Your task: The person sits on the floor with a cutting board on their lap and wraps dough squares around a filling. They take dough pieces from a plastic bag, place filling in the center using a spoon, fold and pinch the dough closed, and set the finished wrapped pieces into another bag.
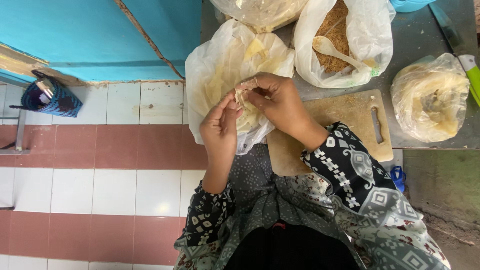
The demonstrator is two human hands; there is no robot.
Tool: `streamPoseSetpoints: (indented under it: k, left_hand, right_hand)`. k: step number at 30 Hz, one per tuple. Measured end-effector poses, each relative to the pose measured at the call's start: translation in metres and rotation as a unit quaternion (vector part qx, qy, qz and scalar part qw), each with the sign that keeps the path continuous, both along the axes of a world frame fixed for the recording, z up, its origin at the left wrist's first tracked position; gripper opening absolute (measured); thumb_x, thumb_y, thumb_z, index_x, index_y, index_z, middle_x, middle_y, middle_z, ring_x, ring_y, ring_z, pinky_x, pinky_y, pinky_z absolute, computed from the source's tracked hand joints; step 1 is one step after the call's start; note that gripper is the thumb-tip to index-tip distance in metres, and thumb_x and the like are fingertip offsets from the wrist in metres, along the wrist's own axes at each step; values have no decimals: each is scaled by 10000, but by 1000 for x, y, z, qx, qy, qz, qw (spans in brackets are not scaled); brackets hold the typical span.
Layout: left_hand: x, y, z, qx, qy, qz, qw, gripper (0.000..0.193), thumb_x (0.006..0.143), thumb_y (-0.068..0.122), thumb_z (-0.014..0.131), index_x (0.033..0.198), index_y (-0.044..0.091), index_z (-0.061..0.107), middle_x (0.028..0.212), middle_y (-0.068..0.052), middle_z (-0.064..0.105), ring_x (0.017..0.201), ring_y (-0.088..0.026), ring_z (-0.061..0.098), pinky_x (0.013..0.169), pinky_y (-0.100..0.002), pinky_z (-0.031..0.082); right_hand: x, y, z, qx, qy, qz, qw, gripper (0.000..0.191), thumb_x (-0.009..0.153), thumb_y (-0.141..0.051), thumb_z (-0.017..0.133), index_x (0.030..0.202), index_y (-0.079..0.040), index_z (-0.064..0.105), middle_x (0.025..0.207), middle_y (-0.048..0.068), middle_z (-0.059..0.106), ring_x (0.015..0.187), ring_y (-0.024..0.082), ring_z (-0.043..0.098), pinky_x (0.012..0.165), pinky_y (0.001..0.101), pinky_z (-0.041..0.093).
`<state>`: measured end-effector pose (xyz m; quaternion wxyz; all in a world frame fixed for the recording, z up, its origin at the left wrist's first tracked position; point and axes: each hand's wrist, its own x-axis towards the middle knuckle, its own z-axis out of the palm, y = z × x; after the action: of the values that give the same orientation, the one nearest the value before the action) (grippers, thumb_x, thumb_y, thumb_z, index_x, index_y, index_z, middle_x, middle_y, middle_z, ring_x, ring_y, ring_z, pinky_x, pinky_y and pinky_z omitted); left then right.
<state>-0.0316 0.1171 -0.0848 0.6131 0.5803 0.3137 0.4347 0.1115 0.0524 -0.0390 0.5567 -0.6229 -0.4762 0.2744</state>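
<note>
My left hand (pixel 220 125) and my right hand (pixel 277 102) meet over an open plastic bag (pixel 215 70) of thin pale wrapper sheets. Both hands pinch one pale sheet (pixel 243 95) between their fingertips, just above the bag's mouth. The bag hangs over the near edge of the grey counter. A worn wooden cutting board (pixel 350 117) lies under my right wrist, dusted with crumbs.
A second plastic bag (pixel 345 40) holds brown crumbly filling and a pale spoon (pixel 332 50). A closed bag of pale sheets (pixel 430 97) sits at the right. A green-handled knife (pixel 462 55) lies at the counter's right edge. A woven blue basket (pixel 47 97) stands on the tiled floor.
</note>
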Motion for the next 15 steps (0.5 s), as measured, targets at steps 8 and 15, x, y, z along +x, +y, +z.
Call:
streamPoseSetpoints:
  k: [8, 15]
  left_hand:
    - [3, -3, -5, -20, 9, -1, 1000, 281, 961, 97, 760, 1191, -62, 727, 1025, -101, 759, 899, -98, 708, 821, -285, 652]
    - [-4, 12, -22, -166, -96, -23, 981, 147, 962, 64, 718, 1091, -3, 694, 979, -73, 738, 859, -127, 718, 816, -354, 656]
  right_hand:
    - [3, -6, -11, 49, 96, 40, 993, 194, 1013, 49, 623, 1185, 24, 710, 1098, 42, 685, 1007, 75, 681, 871, 231, 573]
    - [15, -12, -22, 32, 155, -5, 987, 159, 962, 80, 666, 1102, 20, 714, 977, 41, 721, 848, 65, 656, 775, 232, 552]
